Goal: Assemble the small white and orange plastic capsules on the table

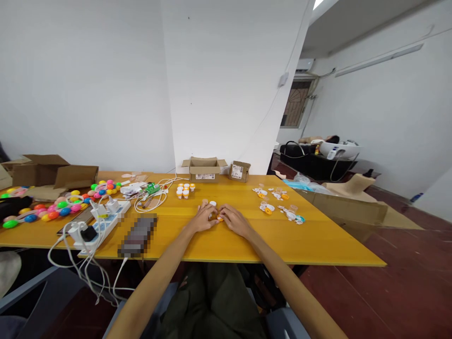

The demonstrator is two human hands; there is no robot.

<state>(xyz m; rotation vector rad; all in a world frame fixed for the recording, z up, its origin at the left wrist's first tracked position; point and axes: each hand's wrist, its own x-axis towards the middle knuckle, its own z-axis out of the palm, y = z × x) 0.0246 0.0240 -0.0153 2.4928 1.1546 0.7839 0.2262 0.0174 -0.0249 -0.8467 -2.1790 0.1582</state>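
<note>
With the hands taken as the centre of the dial and twelve set toward the wall, a small orange piece is seen at that centre, low over the worktop and partly hidden by fingers. The left hand is held at nine o'clock of it and the right hand at three, fingers bent inward and nearly meeting. Whether the piece is gripped by either hand or only touched cannot be told.

A white cap is placed just beyond the left fingers, toward twelve. At ten o'clock, lidded containers in white and orange are grouped close together. Between two and three, loose parts are spread in four clusters, clear, white and orange, with teal in the nearest. An open carton is stood at twelve and a smaller carton at one, both near the wall. At nine, a phone is laid near the edge, with a power strip beyond it; farther out, coloured balls are strewn.
</note>
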